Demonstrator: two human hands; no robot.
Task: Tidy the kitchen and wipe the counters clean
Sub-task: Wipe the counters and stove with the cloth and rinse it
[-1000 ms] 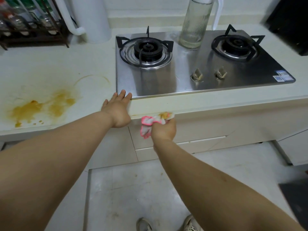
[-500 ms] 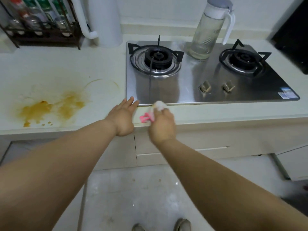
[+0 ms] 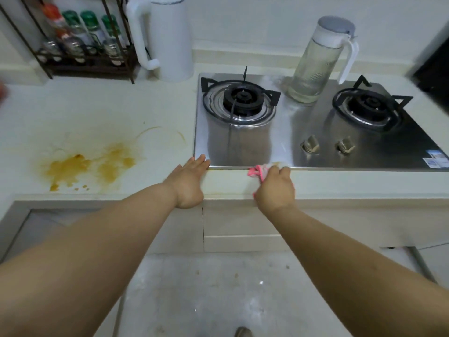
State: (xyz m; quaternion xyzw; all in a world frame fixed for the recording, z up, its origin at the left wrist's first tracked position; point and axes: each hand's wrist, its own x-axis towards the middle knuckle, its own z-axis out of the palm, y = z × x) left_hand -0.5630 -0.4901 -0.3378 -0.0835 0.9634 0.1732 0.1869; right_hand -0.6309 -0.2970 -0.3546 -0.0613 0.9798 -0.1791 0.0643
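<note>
My right hand [image 3: 275, 187] grips a pink and white cloth [image 3: 260, 171] and presses it on the pale counter [image 3: 243, 181] at the front edge of the steel gas hob [image 3: 286, 132]. My left hand [image 3: 188, 183] rests flat on the counter strip just left of it, fingers straight and touching the hob's front left corner. A yellow-brown stain [image 3: 90, 164] spreads over the counter to the left, apart from both hands.
A clear water jug [image 3: 318, 62] stands on the hob between the two burners. A white kettle [image 3: 162, 37] and a dark spice rack [image 3: 80, 42] with several bottles stand at the back left. A black appliance [image 3: 432, 69] sits at the far right. Cabinet fronts lie below.
My right hand has risen with the cloth from the counter's front face onto the top strip and slid right along the hob edge. The left hand has stayed in place.
</note>
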